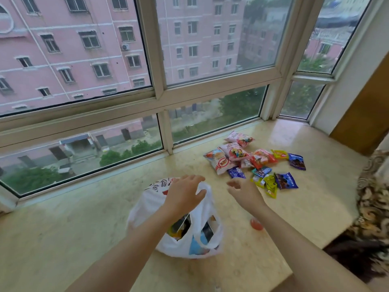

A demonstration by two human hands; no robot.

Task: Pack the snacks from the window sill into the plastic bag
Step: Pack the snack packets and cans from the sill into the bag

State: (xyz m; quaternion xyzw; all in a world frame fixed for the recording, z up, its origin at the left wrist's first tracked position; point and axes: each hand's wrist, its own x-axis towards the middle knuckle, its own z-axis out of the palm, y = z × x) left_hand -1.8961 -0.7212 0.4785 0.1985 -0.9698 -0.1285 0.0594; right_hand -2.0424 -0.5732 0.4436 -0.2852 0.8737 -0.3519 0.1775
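Your left hand (185, 193) lay spread on the limp plastic bag (147, 207), your right hand (244, 191) reached wide and empty toward light, crinkly snacks (231, 152), best pinched by their sealed edges.

A pale marbled window sill (84, 218) carries everything here. The white plastic bag (147, 207) sits on it right under the left hand's fingers (189, 180), snacks showing inside. Beyond the right hand's fingertips (233, 183) lies a loose scatter of snack packets (252, 161), yellow ones (269, 186) nearest them. An orange-red piece (256, 225) rests beside the right forearm.
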